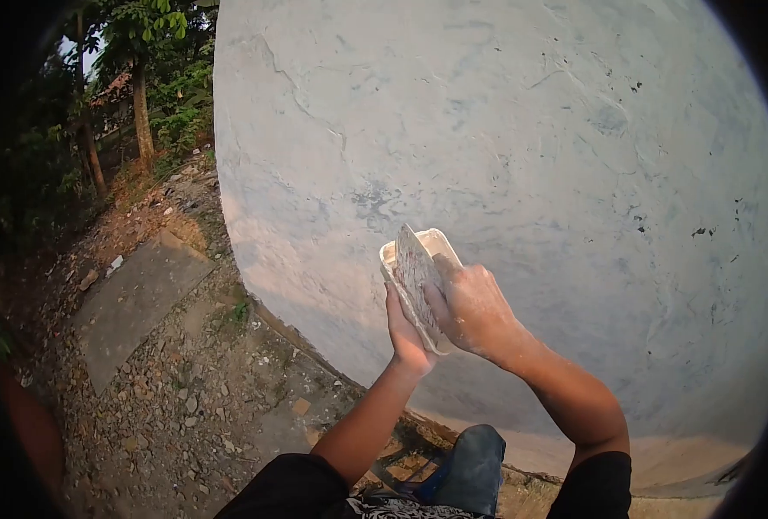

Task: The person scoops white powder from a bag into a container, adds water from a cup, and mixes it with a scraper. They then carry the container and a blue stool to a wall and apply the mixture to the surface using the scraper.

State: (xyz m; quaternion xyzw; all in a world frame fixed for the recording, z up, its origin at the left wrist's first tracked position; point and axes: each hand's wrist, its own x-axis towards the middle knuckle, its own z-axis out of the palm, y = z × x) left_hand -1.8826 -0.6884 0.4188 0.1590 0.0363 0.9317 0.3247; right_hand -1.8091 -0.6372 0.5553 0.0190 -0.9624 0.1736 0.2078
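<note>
A pale, shallow rectangular container [449, 246] rests in my left hand [408, 333], whose fingers wrap its left side and underside. My right hand [479, 313] is closed on a flat trowel-like tool coated in whitish material [412, 270]. The tool lies tilted over the container, its pointed end up near the container's top edge. Both hands are in front of a large grey-white plastered wall [505, 156] with rough patches and small dark pits. What the container holds is mostly hidden by the tool and my right hand.
Stony ground [185, 406] with rubble runs along the wall's base at the left. A flat concrete slab [141, 298] lies there, with trees [140, 112] behind. Below my hands, a trousered knee [475, 467] shows near a dark frame-like object.
</note>
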